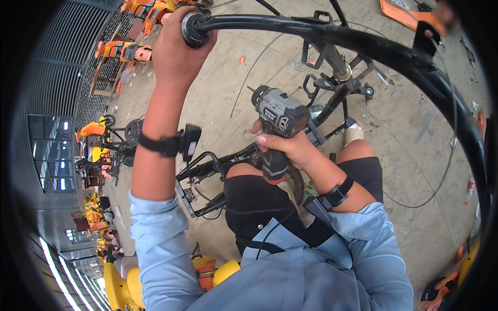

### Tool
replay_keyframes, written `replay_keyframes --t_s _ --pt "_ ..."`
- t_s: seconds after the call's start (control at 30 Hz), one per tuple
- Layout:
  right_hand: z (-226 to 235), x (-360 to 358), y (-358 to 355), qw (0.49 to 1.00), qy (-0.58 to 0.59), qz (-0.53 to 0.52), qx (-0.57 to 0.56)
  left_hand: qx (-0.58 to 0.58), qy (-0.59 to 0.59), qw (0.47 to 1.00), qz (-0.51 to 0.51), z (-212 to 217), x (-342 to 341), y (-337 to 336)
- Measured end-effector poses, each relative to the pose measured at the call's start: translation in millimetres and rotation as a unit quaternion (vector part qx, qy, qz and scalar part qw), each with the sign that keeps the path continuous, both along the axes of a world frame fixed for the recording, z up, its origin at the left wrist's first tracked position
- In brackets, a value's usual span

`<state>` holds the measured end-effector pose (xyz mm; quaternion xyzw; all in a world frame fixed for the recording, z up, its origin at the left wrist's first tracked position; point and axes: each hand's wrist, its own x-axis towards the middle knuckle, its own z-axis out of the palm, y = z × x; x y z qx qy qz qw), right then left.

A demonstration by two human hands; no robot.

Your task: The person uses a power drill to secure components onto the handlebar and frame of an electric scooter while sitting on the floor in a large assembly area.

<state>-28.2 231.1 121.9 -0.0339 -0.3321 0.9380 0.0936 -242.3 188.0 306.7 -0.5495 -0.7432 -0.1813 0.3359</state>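
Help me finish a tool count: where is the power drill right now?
In the head view, the power drill is just above and right of the picture's centre, held in the right hand, below the curved black handlebar.

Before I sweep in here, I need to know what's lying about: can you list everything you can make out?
Power drill: one, grey and black, in the right hand
Handlebar: one, black, arching across the top and right
Frame: one, black, below the handlebar
Tyre: one plainly visible near the knees, dark
Thin cables: at least two, dark, either side of the frame
Vehicles: several, orange or yellow, along the left
Panel: one, orange, top right
Window: one large, dark-framed, left wall
Floor: one, grey-brown, underneath, with small scraps
Wrist straps: two, black, one per forearm
Shirt: one, light blue, bottom centre
Shorts: one pair, black, centre
Hands: two, bare; left hand on the handlebar's end
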Motion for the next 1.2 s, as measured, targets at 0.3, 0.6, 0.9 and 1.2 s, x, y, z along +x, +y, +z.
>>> replay_keyframes --t_s 0.3,0.6,0.9,1.2 --pt "-15.7 -1.9 5.6 0.999 -0.018 0.014 0.044 -0.172 -0.119 0.977 -0.032 37.6 -5.2 3.2" --pt "-14.9 2.7 0.2 0.999 -0.006 0.016 0.033 -0.398 -0.356 0.846 -0.003 82.2 -32.3 10.3" --pt "-13.6 0.1 6.4 1.0 -0.023 0.006 0.012 0.156 -0.002 0.987 -0.046 -26.3 -1.4 4.9" --pt "-10.6 1.4 14.6 1.0 -0.026 -0.013 0.002 0.038 -0.04 0.998 -0.009 -1.2 -0.3 -2.7"
